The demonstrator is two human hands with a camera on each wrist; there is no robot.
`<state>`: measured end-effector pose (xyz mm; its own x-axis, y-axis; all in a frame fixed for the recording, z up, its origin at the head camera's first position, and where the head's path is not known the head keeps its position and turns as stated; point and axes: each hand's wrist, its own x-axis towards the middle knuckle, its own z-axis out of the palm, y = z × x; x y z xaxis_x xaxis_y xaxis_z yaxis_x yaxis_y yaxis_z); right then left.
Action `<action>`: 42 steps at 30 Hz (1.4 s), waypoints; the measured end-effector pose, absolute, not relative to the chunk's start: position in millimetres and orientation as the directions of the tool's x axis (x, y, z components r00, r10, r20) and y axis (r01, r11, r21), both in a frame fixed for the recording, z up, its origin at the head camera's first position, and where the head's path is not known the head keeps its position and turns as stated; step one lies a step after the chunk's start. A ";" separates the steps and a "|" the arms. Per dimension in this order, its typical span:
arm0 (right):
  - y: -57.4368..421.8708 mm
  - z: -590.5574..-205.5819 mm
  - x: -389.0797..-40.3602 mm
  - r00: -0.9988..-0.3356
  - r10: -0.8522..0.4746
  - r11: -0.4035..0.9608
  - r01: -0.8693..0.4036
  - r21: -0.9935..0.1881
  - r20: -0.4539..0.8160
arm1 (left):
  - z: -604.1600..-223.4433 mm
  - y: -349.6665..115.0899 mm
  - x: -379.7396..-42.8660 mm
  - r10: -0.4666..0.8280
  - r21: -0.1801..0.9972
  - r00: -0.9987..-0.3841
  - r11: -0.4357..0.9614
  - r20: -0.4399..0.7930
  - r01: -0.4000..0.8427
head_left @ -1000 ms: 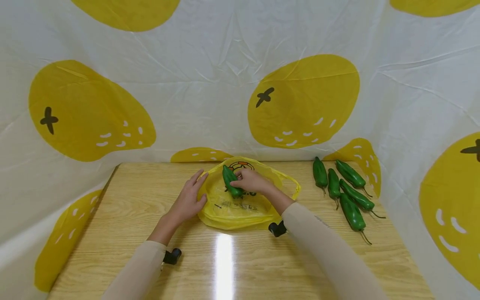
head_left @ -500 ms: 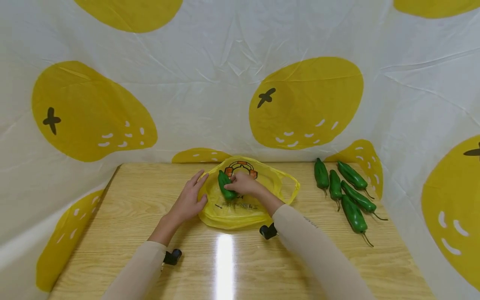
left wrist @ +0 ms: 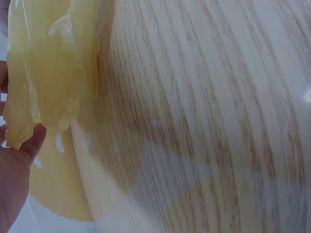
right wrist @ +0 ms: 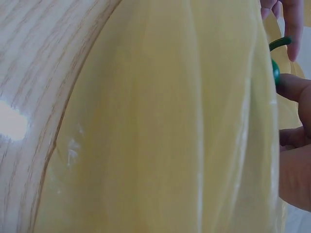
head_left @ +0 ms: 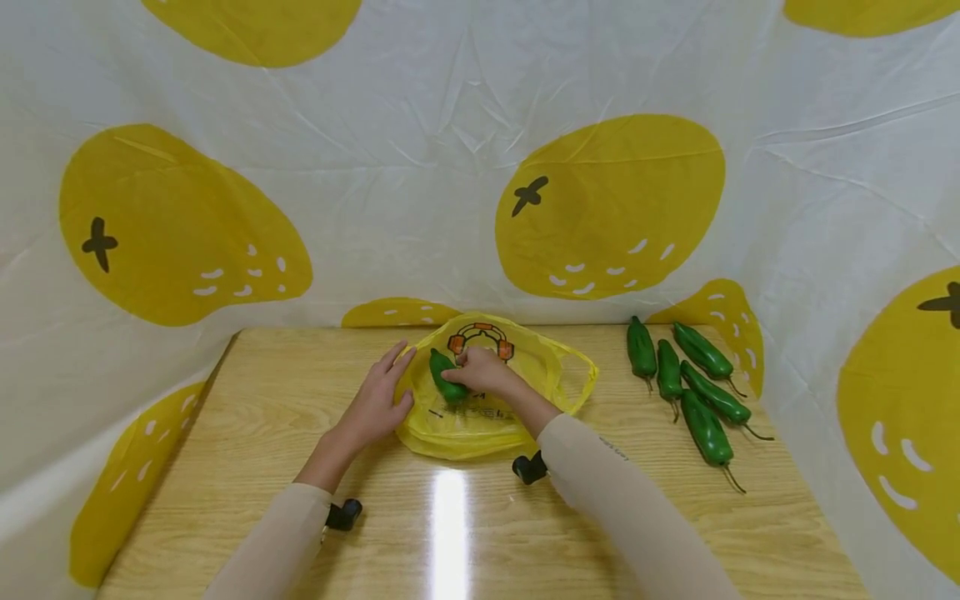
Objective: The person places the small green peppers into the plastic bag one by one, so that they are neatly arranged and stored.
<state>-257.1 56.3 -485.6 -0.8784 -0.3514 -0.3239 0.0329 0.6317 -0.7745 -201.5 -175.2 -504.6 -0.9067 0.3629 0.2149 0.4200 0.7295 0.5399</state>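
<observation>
A yellow plastic bag lies on the table with its mouth spread toward me. My right hand reaches into the mouth and grips a long green pepper, its stalk end low and its tip pointing up. In the right wrist view the bag wall hides most of that pepper; its stem and the fingers show past the edge. At the bag's left rim, my left hand rests with its fingers mostly straight and spread. The left wrist view has the thumb against the bag film.
Several green peppers lie grouped on the right side of the wooden table. A white cloth with yellow fruit prints stands behind and at both sides. The bag's handle loop sticks out to the right.
My right hand has moved left and slightly downward inside the bag's mouth, carrying the green pepper toward my left hand. The left hand and the other peppers have stayed put.
</observation>
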 end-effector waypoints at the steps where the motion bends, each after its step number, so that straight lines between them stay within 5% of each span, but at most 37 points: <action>1: 55.9 -485.8 -257.0 -0.880 -0.350 0.632 0.031 -0.775 -0.321 | -504.4 -175.1 -201.5 0.362 0.540 -0.907 0.730 0.215 0.420; 13: 47.0 -489.0 -250.6 -0.901 -0.287 0.685 0.044 -0.727 -0.326 | -504.6 -174.8 -201.4 0.361 0.545 -0.911 0.732 0.198 0.409; 42: 49.6 -501.8 -250.2 -0.873 -0.281 0.540 0.199 -0.818 -0.398 | -504.9 -175.5 -204.2 0.370 0.540 -0.906 0.729 0.205 0.420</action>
